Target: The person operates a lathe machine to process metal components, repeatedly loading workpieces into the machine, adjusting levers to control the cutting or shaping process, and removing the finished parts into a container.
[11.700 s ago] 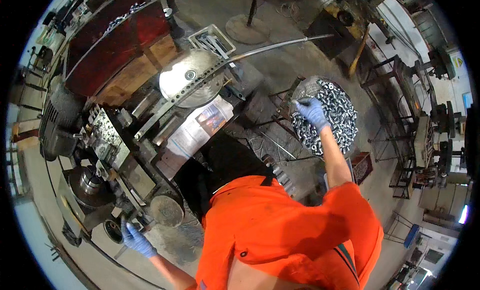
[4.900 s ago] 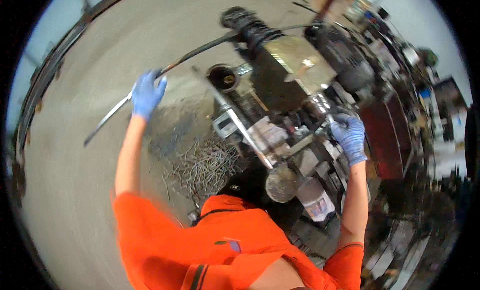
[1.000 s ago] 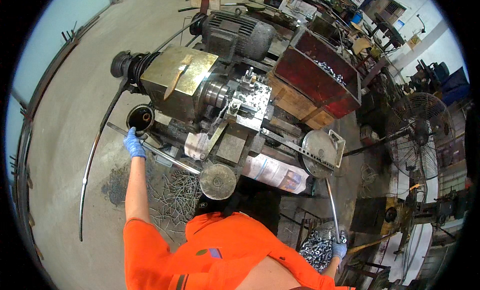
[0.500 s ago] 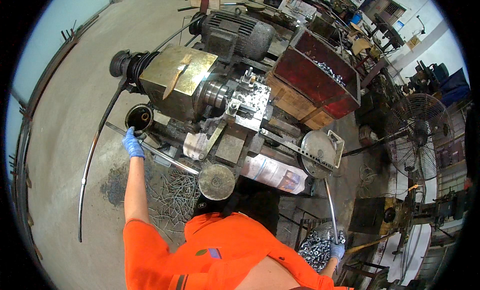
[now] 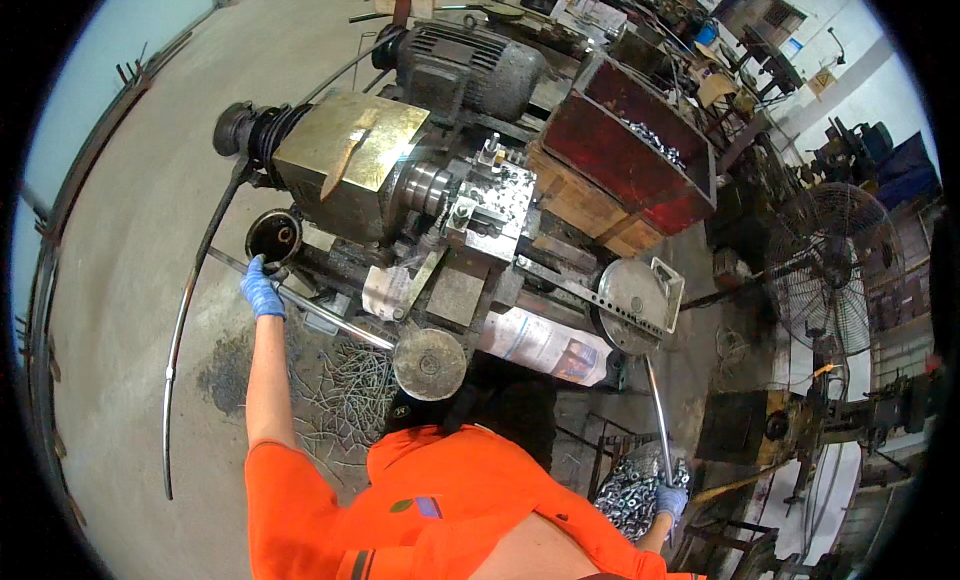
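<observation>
Grey floor [image 5: 140, 280] spreads before the machine [image 5: 300, 160]. The left hand [image 5: 263, 287] has its grip closed around the left bar [image 5: 335, 315], near a round pot [image 5: 274, 238]; the right hand [image 5: 670, 502] keeps the grip around the lower end of the right bar [image 5: 658, 408], beside the nuts [image 5: 628, 498].

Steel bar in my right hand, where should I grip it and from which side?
Probably best at the near end of the steel bar, where your right hand holds it, coming from your right. The bar is slim and smooth, so it suits a full wrap, and it slants toward you from the round metal disc. The far end, crowded by that disc, seems harder.
</observation>
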`<state>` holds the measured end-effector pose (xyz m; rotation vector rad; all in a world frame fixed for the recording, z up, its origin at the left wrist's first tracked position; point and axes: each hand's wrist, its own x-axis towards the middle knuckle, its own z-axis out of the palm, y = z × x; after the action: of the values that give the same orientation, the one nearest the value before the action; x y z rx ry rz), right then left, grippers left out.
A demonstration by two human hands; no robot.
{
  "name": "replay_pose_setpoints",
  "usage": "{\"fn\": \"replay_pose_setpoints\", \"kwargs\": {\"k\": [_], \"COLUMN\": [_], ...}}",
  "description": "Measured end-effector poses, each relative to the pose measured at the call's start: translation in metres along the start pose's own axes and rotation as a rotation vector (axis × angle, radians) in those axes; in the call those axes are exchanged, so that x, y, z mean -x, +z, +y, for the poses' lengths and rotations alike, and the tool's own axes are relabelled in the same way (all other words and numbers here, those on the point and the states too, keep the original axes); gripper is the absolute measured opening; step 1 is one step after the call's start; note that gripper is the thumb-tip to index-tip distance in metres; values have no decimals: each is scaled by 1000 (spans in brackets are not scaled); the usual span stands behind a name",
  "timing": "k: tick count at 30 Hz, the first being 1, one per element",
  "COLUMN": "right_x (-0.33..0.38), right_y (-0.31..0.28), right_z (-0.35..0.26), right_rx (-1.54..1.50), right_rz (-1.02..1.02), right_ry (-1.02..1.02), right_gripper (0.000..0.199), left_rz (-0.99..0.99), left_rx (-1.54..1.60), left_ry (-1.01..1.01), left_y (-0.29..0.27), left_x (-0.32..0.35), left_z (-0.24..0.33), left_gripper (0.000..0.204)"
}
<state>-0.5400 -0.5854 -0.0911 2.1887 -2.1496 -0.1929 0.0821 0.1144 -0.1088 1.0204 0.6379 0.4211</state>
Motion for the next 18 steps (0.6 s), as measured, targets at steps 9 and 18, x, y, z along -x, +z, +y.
{"fn": "replay_pose_setpoints", "kwargs": {"k": [9,18], "right_x": [20,3], "right_y": [-23,2], "right_z": [-15,3], "right_rx": [-14,-17], "right_rz": [-72,-40], "right_ry": [5,-5], "right_gripper": [42,51], "left_rz": [0,-8], "left_rx": [63,43], "left_ry": [-52,-44], "left_y": [0,-1], "left_x": [-4,-6], "left_z": [0,-2], "left_gripper": [17,19]}}
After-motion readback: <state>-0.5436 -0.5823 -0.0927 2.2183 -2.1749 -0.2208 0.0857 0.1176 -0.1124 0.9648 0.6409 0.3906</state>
